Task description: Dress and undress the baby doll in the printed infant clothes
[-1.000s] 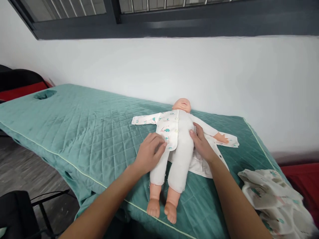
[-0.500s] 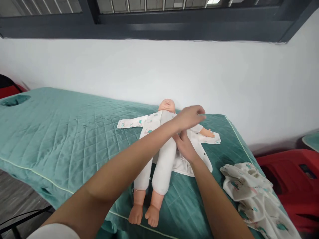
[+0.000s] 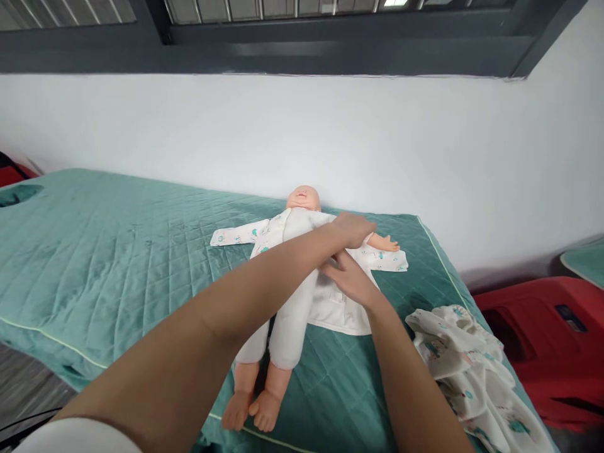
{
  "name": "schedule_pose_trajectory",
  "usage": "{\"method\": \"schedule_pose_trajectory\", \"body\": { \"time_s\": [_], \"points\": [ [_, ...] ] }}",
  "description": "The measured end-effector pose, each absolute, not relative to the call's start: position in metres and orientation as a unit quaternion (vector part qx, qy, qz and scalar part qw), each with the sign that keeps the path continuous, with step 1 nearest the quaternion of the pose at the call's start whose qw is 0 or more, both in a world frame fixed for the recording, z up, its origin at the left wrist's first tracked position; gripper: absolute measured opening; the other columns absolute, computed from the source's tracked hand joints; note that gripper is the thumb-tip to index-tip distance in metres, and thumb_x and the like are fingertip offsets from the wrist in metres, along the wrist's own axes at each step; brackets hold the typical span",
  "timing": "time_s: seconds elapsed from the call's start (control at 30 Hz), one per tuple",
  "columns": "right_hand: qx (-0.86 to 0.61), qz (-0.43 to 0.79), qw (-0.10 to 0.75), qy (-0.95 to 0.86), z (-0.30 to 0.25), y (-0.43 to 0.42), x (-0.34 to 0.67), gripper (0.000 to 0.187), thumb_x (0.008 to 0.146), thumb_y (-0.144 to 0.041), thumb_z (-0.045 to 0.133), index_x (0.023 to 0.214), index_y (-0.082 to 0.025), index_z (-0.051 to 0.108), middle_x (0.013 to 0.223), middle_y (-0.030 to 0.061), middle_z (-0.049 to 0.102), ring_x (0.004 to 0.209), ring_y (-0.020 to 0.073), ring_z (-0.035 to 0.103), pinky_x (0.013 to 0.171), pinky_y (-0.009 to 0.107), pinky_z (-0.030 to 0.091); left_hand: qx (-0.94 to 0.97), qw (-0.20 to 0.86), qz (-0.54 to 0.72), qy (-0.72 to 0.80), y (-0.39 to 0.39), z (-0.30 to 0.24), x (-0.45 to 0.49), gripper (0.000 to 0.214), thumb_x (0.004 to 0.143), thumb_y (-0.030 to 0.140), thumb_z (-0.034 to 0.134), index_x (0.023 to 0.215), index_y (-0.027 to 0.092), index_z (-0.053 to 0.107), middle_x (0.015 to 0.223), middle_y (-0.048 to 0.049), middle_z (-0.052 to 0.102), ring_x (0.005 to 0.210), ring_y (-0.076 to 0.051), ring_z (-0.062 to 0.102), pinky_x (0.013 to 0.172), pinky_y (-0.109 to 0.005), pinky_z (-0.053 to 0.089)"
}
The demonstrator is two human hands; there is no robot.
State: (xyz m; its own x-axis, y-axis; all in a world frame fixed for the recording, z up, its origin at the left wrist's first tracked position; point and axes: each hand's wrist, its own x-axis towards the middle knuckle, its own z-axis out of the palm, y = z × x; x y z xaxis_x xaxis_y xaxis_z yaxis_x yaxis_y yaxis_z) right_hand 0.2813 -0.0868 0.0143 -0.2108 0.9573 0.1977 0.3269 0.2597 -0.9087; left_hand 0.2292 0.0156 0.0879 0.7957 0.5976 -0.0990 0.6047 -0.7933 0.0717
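Observation:
A baby doll [image 3: 302,200] lies face up on a green quilted bed [image 3: 117,245], in a white bodysuit with an open printed jacket [image 3: 349,308] spread under it. My left hand [image 3: 353,228] reaches across the doll's chest to its far shoulder, fingers curled on the jacket's edge. Just below it, my right hand [image 3: 350,280] presses on the jacket's open right panel beside the doll's torso, fingers together. The doll's bare feet [image 3: 250,409] hang near the bed's front edge.
A crumpled printed cloth [image 3: 472,365] lies on the bed's right end. Red furniture [image 3: 542,333] stands to the right. A white wall and a dark window frame [image 3: 302,44] run behind the bed. A face hole [image 3: 14,195] sits at the bed's far left.
My left hand left the jacket's left panel, crossed over the doll and dropped onto its far shoulder. My right hand stayed beside the torso. The view shifted right.

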Motion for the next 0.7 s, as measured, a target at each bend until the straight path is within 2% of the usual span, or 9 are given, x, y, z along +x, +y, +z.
{"method": "schedule_pose_trajectory", "body": {
  "time_s": [0.1, 0.17, 0.23, 0.33, 0.4, 0.47, 0.53, 0.63, 0.7],
  "points": [
    [-0.451, 0.426, 0.38, -0.686, 0.025, -0.089, 0.302, 0.051, 0.091, -0.051, 0.063, 0.139, -0.032, 0.059, 0.146, 0.0023, 0.06, 0.14, 0.0293, 0.051, 0.116, 0.049, 0.045, 0.946, 0.054, -0.01, 0.32, 0.025, 0.089, 0.22, 0.039, 0.082, 0.012, 0.059, 0.119, 0.022, 0.06, 0.103, -0.0092, 0.073, 0.086, -0.026, 0.069, 0.075, -0.034, 0.047],
    [-0.489, 0.41, 0.381, -0.669, 0.024, -0.085, 0.316, 0.041, 0.091, -0.05, 0.062, 0.126, -0.029, 0.066, 0.137, 0.0049, 0.066, 0.132, 0.0294, 0.058, 0.113, 0.049, 0.046, 0.944, 0.057, 0.01, 0.325, 0.028, 0.089, 0.215, 0.039, 0.083, 0.014, 0.058, 0.121, 0.022, 0.058, 0.105, -0.0089, 0.073, 0.084, -0.024, 0.068, 0.073, -0.033, 0.046],
    [-0.607, 0.324, 0.382, -0.617, 0.017, -0.079, 0.326, 0.034, 0.089, -0.048, 0.062, 0.112, -0.023, 0.067, 0.125, 0.0106, 0.071, 0.121, 0.0321, 0.064, 0.109, 0.052, 0.047, 0.944, 0.055, 0.026, 0.324, 0.029, 0.087, 0.213, 0.038, 0.083, 0.015, 0.057, 0.12, 0.023, 0.057, 0.108, -0.0082, 0.072, 0.086, -0.024, 0.067, 0.073, -0.032, 0.045],
    [-0.767, 0.178, 0.312, -0.531, 0.002, -0.07, 0.333, 0.038, 0.079, -0.053, 0.07, 0.097, -0.02, 0.064, 0.118, 0.0188, 0.069, 0.114, 0.0387, 0.064, 0.099, 0.056, 0.048, 0.949, 0.054, 0.036, 0.309, 0.027, 0.084, 0.211, 0.032, 0.083, 0.016, 0.056, 0.114, 0.023, 0.059, 0.108, -0.0074, 0.072, 0.088, -0.024, 0.066, 0.071, -0.032, 0.043],
    [-0.789, 0.174, 0.285, -0.516, -0.005, -0.067, 0.336, 0.04, 0.07, -0.057, 0.076, 0.084, -0.023, 0.06, 0.108, 0.0167, 0.07, 0.109, 0.0388, 0.064, 0.091, 0.053, 0.05, 0.951, 0.054, 0.036, 0.303, 0.026, 0.083, 0.21, 0.028, 0.084, 0.017, 0.055, 0.112, 0.022, 0.059, 0.105, -0.0077, 0.072, 0.085, -0.024, 0.066, 0.069, -0.032, 0.042],
    [-0.766, 0.226, 0.337, -0.499, -0.009, -0.065, 0.342, 0.037, 0.062, -0.051, 0.081, 0.068, -0.025, 0.054, 0.085, 0.0095, 0.069, 0.098, 0.0353, 0.065, 0.084, 0.046, 0.049, 0.952, 0.045, 0.035, 0.3, 0.024, 0.082, 0.208, 0.027, 0.084, 0.017, 0.056, 0.111, 0.022, 0.059, 0.103, -0.0082, 0.072, 0.084, -0.024, 0.066, 0.07, -0.033, 0.042],
    [-0.733, 0.271, 0.413, -0.468, -0.009, -0.063, 0.351, 0.035, 0.058, -0.04, 0.081, 0.058, -0.025, 0.049, 0.066, 0.0043, 0.062, 0.088, 0.0318, 0.064, 0.079, 0.041, 0.048, 0.953, 0.031, 0.041, 0.297, 0.022, 0.081, 0.207, 0.03, 0.084, 0.015, 0.056, 0.112, 0.022, 0.06, 0.104, -0.0084, 0.072, 0.087, -0.025, 0.067, 0.073, -0.033, 0.043],
    [-0.696, 0.304, 0.501, -0.414, -0.006, -0.06, 0.368, 0.022, 0.063, -0.038, 0.071, 0.063, -0.025, 0.053, 0.063, 0.0024, 0.06, 0.078, 0.0265, 0.063, 0.071, 0.037, 0.048, 0.953, 0.006, 0.056, 0.297, 0.019, 0.077, 0.205, 0.035, 0.083, 0.014, 0.055, 0.117, 0.022, 0.06, 0.107, -0.0089, 0.072, 0.094, -0.027, 0.067, 0.079, -0.035, 0.043],
    [-0.664, 0.329, 0.558, -0.374, -0.004, -0.058, 0.377, 0.02, 0.065, -0.04, 0.066, 0.067, -0.025, 0.052, 0.063, 0.0011, 0.061, 0.069, 0.022, 0.06, 0.063, 0.034, 0.048, 0.955, -0.01, 0.053, 0.291, 0.017, 0.074, 0.205, 0.034, 0.084, 0.014, 0.055, 0.117, 0.022, 0.06, 0.108, -0.0091, 0.072, 0.095, -0.027, 0.067, 0.079, -0.035, 0.043]
  ]
}}
